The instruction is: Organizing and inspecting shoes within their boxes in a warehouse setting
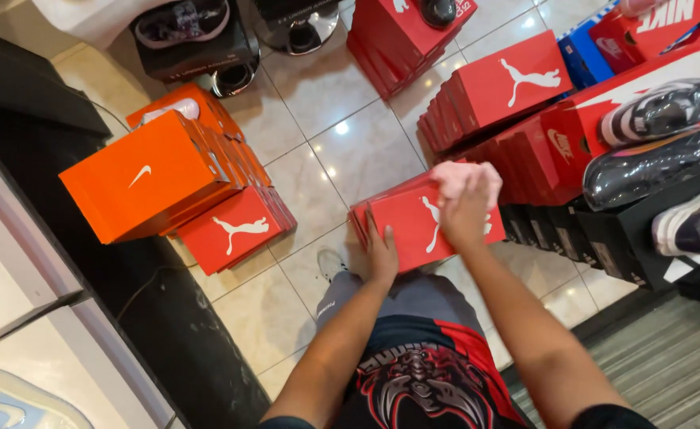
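Observation:
A red shoebox [413, 218] with a white animal logo rests on my raised knee above the tiled floor. My left hand [381, 253] steadies the box at its near left edge, fingers flat against it. Over the box's far right corner, my right hand [467, 208] is closed on a pink cloth [455, 178] and presses it on the lid. Both forearms reach out from the bottom of the view.
Stacks of red shoeboxes [493, 91] stand ahead and right. Orange shoeboxes [147, 179] and another red box [235, 230] are piled at left. Shoes wrapped in clear film [655, 111] lie on black boxes at right. A white shelf unit [24, 318] fills the left edge.

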